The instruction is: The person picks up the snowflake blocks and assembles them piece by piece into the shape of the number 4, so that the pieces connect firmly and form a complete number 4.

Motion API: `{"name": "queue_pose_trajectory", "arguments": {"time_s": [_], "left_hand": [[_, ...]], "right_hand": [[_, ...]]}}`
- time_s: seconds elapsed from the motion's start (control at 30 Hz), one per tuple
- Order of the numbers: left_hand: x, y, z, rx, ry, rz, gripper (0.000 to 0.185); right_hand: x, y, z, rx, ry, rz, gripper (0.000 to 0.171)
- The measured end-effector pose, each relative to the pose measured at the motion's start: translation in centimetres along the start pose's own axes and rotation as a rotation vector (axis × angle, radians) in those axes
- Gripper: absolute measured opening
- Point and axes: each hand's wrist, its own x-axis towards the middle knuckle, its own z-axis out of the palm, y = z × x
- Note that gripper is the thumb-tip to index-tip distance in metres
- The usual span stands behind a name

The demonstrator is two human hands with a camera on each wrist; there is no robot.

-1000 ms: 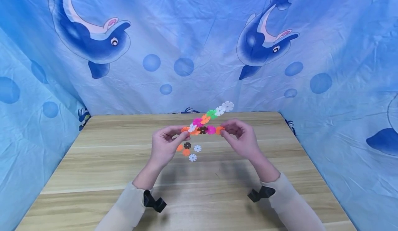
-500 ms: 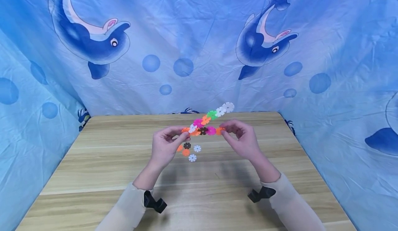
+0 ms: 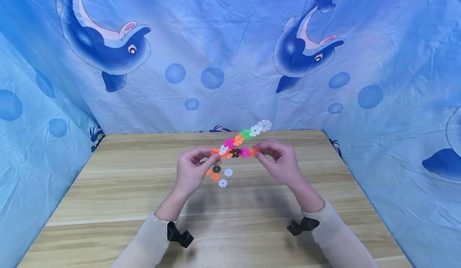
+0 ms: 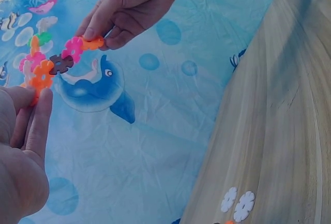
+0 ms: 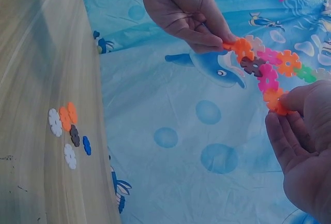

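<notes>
Between both hands, raised above the table, is a chain of joined snowflake discs (image 3: 235, 153) in orange, brown and pink. A second row branches off near its left end, running through white, pink, orange, a green disc (image 3: 246, 134) and two white discs at the far tip. My left hand (image 3: 191, 170) pinches the orange disc at the left end between thumb and fingers. At the other end, the right hand (image 3: 280, 162) pinches an orange disc (image 5: 274, 101). In the left wrist view the brown disc (image 4: 61, 64) sits mid-chain, linked to orange and pink neighbours.
Loose discs lie on the wooden table (image 3: 144, 196) beneath the chain: a brown disc (image 3: 216, 169), an orange disc (image 3: 215, 177), white discs (image 3: 223, 183) and, in the right wrist view, a blue disc (image 5: 87, 145). A dolphin-print curtain (image 3: 234, 39) surrounds the table.
Almost nothing differs. Both hands keep their hold, and the chain has sunk very slightly in the head view.
</notes>
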Motion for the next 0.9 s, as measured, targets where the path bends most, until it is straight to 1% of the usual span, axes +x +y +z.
{"name": "queue_pose_trajectory", "arguments": {"time_s": [0.13, 0.33, 0.57, 0.73, 0.9], "left_hand": [[-0.01, -0.07, -0.04, 0.017, 0.003, -0.008, 0.021], [-0.10, -0.16, -0.23, 0.076, -0.016, -0.024, 0.018], [-0.01, -0.29, -0.30, 0.075, -0.031, -0.048, 0.019], [0.04, -0.36, -0.24, 0.097, -0.030, -0.043, 0.019], [0.12, -0.50, -0.16, 0.074, -0.032, -0.047, 0.020]], "right_hand": [[0.00, 0.06, -0.07, -0.010, -0.008, -0.010, 0.011], [0.07, -0.03, -0.38, -0.037, -0.023, -0.041, 0.010], [0.21, -0.27, -0.59, -0.071, -0.042, -0.080, 0.010], [0.25, -0.32, -0.82, -0.083, -0.051, -0.094, 0.011], [0.21, -0.25, -0.96, -0.080, -0.055, -0.095, 0.012]]}}
